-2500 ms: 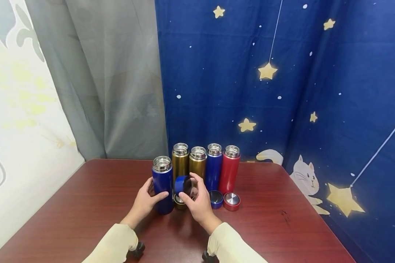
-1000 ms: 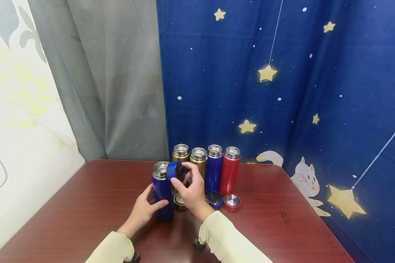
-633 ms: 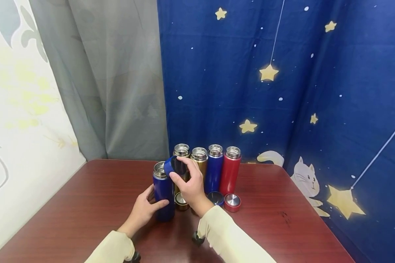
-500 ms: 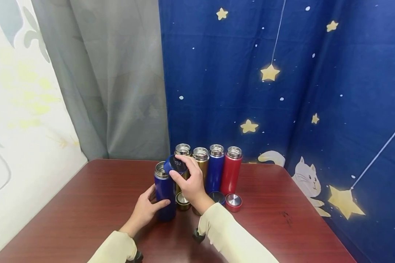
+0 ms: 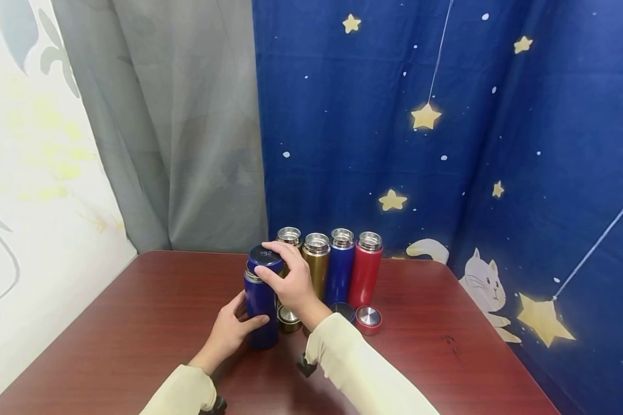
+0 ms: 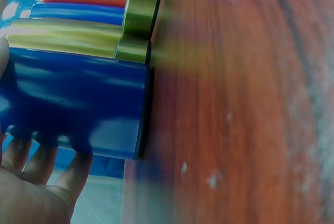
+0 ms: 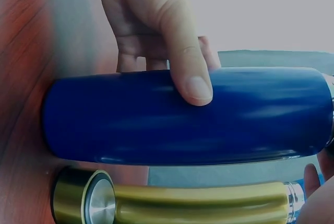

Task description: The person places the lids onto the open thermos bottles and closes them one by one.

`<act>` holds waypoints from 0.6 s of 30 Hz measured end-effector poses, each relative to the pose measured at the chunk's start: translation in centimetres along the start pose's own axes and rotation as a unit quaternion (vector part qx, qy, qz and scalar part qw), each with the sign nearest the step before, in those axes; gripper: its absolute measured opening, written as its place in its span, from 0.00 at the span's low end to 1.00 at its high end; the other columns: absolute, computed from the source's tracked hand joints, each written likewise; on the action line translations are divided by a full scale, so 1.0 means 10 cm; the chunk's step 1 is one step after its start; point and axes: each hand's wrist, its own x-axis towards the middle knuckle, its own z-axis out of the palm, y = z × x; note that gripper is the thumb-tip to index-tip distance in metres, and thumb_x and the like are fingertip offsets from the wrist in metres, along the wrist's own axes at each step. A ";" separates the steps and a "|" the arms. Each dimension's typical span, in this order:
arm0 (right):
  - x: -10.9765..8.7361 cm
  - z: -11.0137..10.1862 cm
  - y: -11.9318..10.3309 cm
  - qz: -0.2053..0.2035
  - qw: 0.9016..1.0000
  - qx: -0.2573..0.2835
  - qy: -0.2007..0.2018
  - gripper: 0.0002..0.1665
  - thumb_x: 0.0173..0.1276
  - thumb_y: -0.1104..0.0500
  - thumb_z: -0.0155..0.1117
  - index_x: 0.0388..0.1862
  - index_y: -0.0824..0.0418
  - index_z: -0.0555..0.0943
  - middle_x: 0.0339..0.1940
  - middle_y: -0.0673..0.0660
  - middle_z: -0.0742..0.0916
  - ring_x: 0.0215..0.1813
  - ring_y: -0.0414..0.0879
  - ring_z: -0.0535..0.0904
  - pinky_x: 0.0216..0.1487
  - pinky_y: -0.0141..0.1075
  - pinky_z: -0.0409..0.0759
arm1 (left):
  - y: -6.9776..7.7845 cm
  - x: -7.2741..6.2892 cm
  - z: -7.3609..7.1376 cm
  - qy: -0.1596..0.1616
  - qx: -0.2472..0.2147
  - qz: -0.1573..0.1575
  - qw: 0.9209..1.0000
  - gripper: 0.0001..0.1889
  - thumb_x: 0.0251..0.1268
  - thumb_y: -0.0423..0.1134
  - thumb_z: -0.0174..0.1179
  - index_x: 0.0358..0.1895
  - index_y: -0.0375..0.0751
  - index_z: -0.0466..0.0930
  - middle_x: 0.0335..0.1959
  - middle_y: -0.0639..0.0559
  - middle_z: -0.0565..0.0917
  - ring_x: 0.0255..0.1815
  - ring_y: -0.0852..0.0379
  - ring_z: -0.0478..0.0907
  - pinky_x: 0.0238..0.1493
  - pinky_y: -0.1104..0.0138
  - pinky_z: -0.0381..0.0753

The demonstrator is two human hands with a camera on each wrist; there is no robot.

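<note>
A blue thermos bottle stands upright on the table at the left end of the group. My left hand grips its body from the left, thumb across the front; the right wrist view shows this thumb on the blue wall. My right hand holds a blue lid with lit digits on its dark top. The lid sits over the bottle's mouth, a strip of steel neck showing below it. In the right wrist view only part of my right hand appears at the corner.
Behind and right stand lidless bottles: two gold ones, a blue one and a red one. In front of them lie a gold lid, a blue lid and a red lid on the reddish table.
My right hand has brought the blue lid up and left from beside the bottle and turned it from sideways to top up over the mouth. My left hand keeps its grip.
</note>
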 end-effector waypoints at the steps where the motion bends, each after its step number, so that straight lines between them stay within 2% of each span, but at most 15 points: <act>1: 0.00 0.00 0.01 0.002 1.000 -0.002 -0.008 0.26 0.61 0.56 0.70 0.59 0.56 0.80 0.60 0.53 0.81 0.64 0.46 0.71 0.64 0.42 0.71 | -0.01 0.01 0.01 -0.001 0.001 0.001 1.000 0.39 0.56 0.38 0.72 0.71 0.38 0.63 0.60 0.37 0.77 0.59 0.42 0.76 0.57 0.53 0.76; 6: 0.03 -0.02 0.04 0.003 0.999 -0.025 -0.038 0.26 0.64 0.52 0.69 0.61 0.53 0.79 0.61 0.52 0.80 0.66 0.42 0.69 0.66 0.41 0.68 | -0.05 0.04 0.02 -0.003 0.002 0.010 1.000 0.39 0.56 0.37 0.72 0.71 0.37 0.63 0.59 0.36 0.77 0.59 0.41 0.76 0.56 0.54 0.77; 18: 0.09 -0.06 0.06 0.018 0.993 -0.035 -0.115 0.25 0.65 0.51 0.67 0.61 0.52 0.80 0.61 0.49 0.80 0.65 0.41 0.70 0.66 0.43 0.68 | -0.05 0.04 -0.01 -0.007 -0.001 0.010 1.000 0.39 0.56 0.36 0.71 0.71 0.35 0.62 0.59 0.35 0.77 0.58 0.41 0.77 0.55 0.56 0.78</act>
